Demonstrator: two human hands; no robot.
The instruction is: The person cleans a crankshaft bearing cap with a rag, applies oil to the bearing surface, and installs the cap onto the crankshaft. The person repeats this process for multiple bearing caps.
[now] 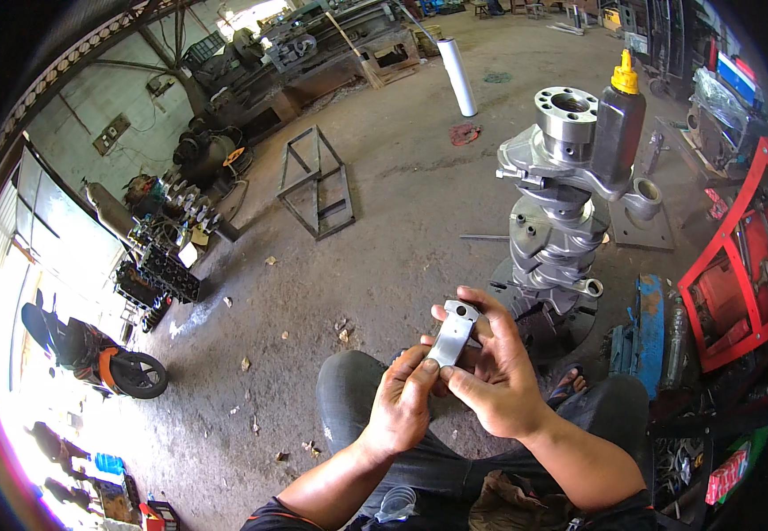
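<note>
Above my lap I hold a silver connecting rod cap (453, 338) in both hands, its smooth curved inner face turned up and a bolt hole showing at its far end. My left hand (403, 396) pinches the near end between thumb and fingers. Around the right side and far end wrap the fingers of my right hand (495, 376), its thumb pressed near the close end. Ahead to the right, a crankshaft (554, 221) stands upright with connecting rods (643, 199) on it. A dark bottle with a yellow cap (619, 124) rests on its upper part.
A red metal frame (698, 292) and a blue metal piece (648, 327) stand at the right. A rectangular steel frame (318, 186) lies on the floor ahead. Engine parts (163, 265) and a motorcycle (92, 350) are at the left. A clear plastic cup (396, 503) sits by my lap.
</note>
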